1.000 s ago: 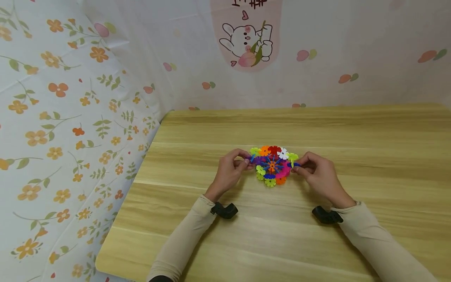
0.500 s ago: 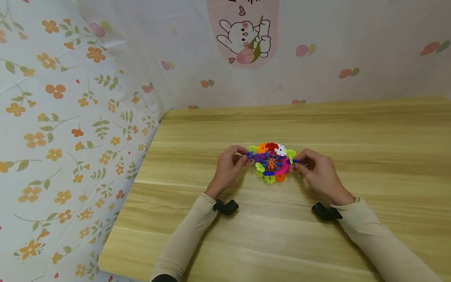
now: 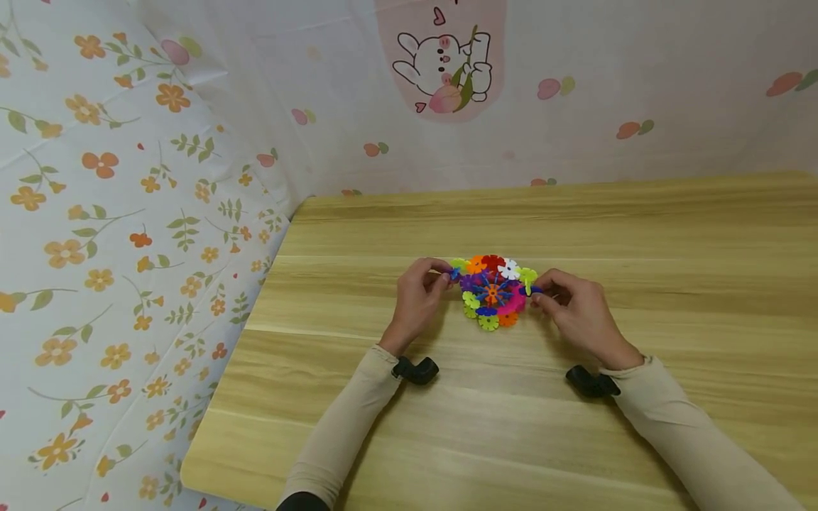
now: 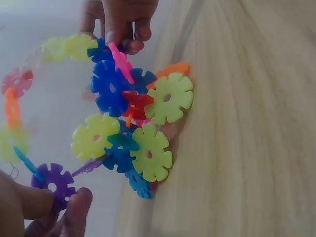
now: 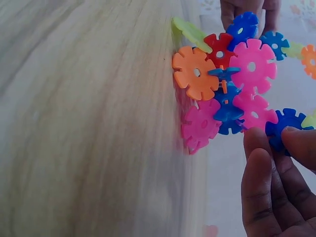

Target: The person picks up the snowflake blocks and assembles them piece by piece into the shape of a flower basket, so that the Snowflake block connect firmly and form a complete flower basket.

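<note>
A colourful construction of plastic snowflake discs (image 3: 509, 269) stands at the middle of the table, between my two hands. My left hand (image 3: 412, 301) pinches a purple snowflake disc (image 4: 61, 177) on its left side with thumb and fingers. Opposite, my right hand (image 3: 584, 316) grips a blue snowflake disc (image 5: 291, 118) between thumb and fingertips. Yellow, orange, red and white discs form an arc joining the two sides. The lower body mixes pink, blue and yellow-green discs around an orange disc (image 3: 492, 292) with blue ones set radially. Its underside is hidden.
The wooden tabletop (image 3: 486, 426) spreads around the hands. A floral cloth (image 3: 128, 284) hangs along the left side, and a white curtain with a rabbit print (image 3: 441, 71) covers the back. Black wrist mounts (image 3: 415, 370) sit on both sleeves.
My left hand has shifted slightly away from me, and the disc in its fingers has risen a little in view. The right hand holds nearly still. The head view has tilted a little.
</note>
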A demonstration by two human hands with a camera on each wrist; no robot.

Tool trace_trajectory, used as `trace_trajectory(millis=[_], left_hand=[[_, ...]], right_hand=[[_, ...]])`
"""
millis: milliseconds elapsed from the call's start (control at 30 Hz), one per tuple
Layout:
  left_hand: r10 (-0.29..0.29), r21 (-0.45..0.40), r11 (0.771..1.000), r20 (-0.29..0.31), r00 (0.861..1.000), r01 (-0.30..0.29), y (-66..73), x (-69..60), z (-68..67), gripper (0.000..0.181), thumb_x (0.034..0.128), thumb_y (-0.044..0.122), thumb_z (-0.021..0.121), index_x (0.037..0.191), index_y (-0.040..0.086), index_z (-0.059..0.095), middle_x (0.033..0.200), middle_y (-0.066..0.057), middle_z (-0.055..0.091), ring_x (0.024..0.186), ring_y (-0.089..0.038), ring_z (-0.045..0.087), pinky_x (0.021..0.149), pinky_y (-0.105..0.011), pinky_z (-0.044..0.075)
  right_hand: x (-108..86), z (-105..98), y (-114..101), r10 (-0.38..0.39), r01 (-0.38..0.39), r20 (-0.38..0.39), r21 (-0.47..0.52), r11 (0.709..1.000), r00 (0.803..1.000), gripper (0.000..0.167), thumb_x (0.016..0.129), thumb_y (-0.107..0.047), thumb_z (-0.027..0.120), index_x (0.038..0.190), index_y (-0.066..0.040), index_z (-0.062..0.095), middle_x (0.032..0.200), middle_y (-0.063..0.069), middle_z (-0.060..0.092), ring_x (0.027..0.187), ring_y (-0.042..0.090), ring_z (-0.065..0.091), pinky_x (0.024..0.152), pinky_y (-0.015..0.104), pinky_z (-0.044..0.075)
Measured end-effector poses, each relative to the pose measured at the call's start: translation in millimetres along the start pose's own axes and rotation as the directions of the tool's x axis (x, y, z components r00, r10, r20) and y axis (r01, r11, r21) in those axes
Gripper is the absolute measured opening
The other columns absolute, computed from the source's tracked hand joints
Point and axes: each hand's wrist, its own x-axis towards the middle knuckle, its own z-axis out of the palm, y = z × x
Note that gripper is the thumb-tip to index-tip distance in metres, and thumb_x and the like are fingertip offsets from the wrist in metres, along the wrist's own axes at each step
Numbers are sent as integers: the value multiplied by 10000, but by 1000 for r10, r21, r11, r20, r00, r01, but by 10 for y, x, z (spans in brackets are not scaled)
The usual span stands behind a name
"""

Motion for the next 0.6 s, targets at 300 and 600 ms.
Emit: trace_trajectory(millis=[300,600], left_hand=[[4,1,1000,12,1000,-4,7,-51,5,113,949,-71,602,1049,-66,655,1063,-235,658,897,-361,746,801,-310,621],[7,44,999,39,999,-9,2,-51,15,93,943,-57,623,1027,-67,659,1041,-230,678,898,-335,752,816,-294,617]], right_hand=[[-1,18,25,-2,2,-17,10,1000,1000,88,909,65,661,955,-10,668,865,144,726,699,167,688,561,166,495],[9,27,31,-13,13,-23,10,1000,1000,98,904,71,661,956,-11,677,869,151,731,704,157,690,589,139,508]])
